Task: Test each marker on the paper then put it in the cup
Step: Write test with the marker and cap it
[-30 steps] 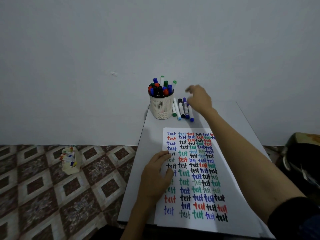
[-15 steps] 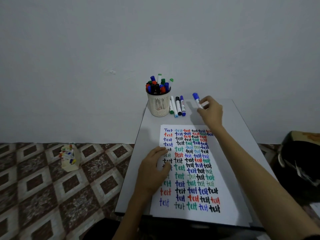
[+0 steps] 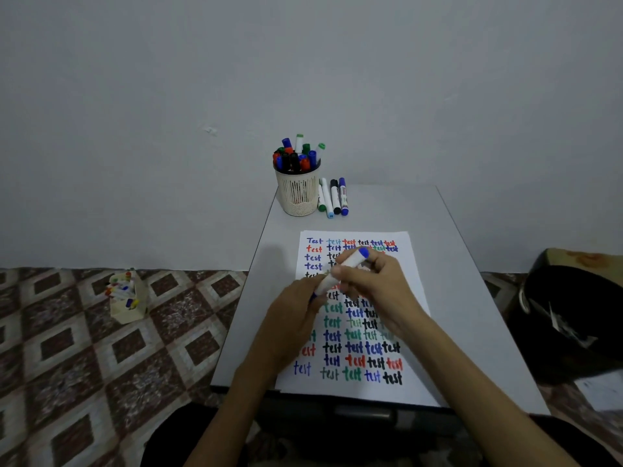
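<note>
The paper (image 3: 419,382), covered in coloured "test" words, lies at the table's (image 3: 472,298) near edge. Above its middle the two hands meet on a blue marker (image 3: 345,269): the left hand (image 3: 295,310) pinches its lower end and the right hand (image 3: 376,289) grips the barrel. At the far left corner stands the cup (image 3: 298,197) full of markers, with four loose markers (image 3: 333,198) just beside it on its right.

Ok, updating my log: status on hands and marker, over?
Right hand grips blue marker, left hand pinches its lower end, over the paper. Four markers lie beside the cup. Nothing blocking.
</note>
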